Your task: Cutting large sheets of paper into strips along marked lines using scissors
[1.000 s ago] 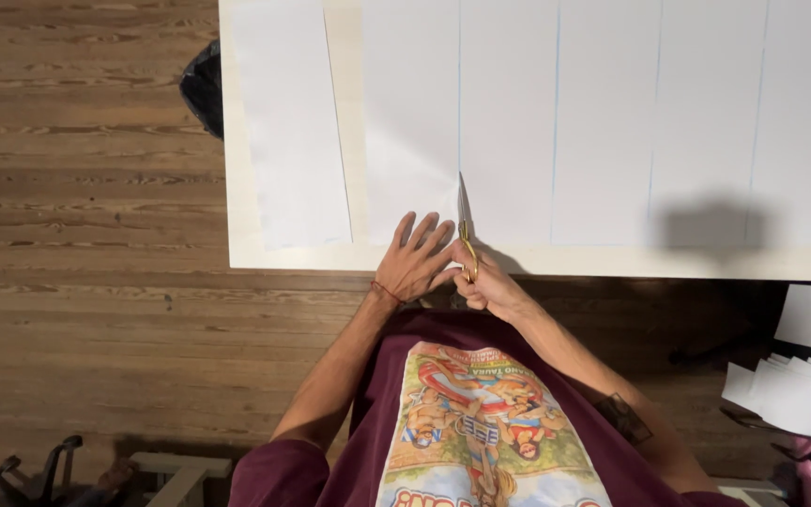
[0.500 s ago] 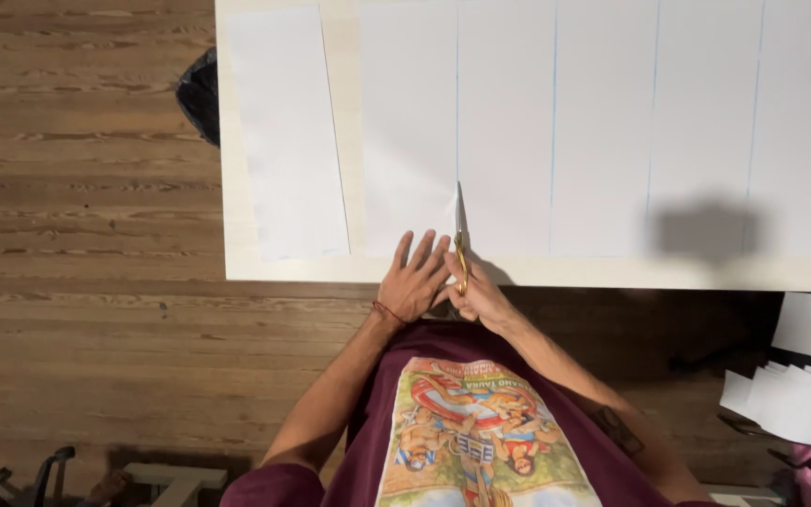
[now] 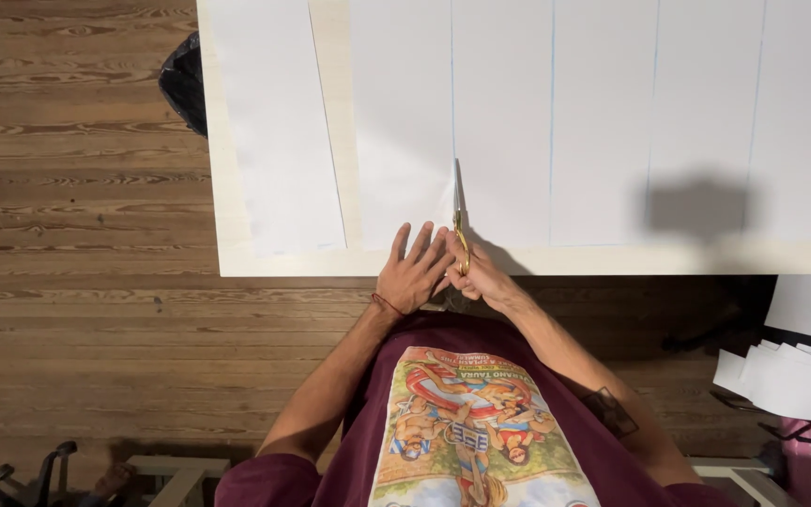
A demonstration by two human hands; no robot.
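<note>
Both hands (image 3: 412, 274) sit slightly lower than before.

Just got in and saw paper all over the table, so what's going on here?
A person is cutting a large white sheet of paper with scissors. The right hand works the scissors at the sheet's near edge, blades pointing away along a faint blue line. The left hand lies flat, fingers spread, pressing the paper just left of the cut. A separate narrow strip lies further left on the pale table.
</note>
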